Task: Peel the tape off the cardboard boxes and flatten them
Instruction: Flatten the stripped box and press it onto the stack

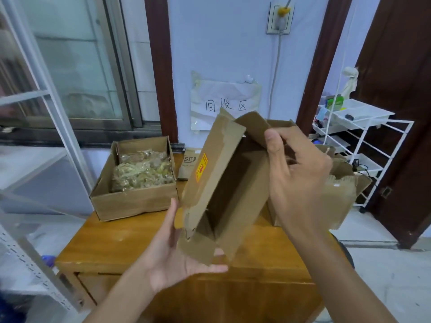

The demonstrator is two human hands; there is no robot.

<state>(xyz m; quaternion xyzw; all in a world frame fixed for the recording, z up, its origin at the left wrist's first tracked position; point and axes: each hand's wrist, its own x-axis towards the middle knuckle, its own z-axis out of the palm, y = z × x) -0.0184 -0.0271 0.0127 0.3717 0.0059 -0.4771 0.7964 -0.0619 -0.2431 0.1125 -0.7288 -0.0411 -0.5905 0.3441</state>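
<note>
We see soft, even, cool daylight, brightest at the window [77, 66] far left. Shadows on the desk [121, 238] are faint. Straight lines bow near the edges, and everything looks slightly soft.

head cam, fwd-down, close over table [112, 238]
</note>
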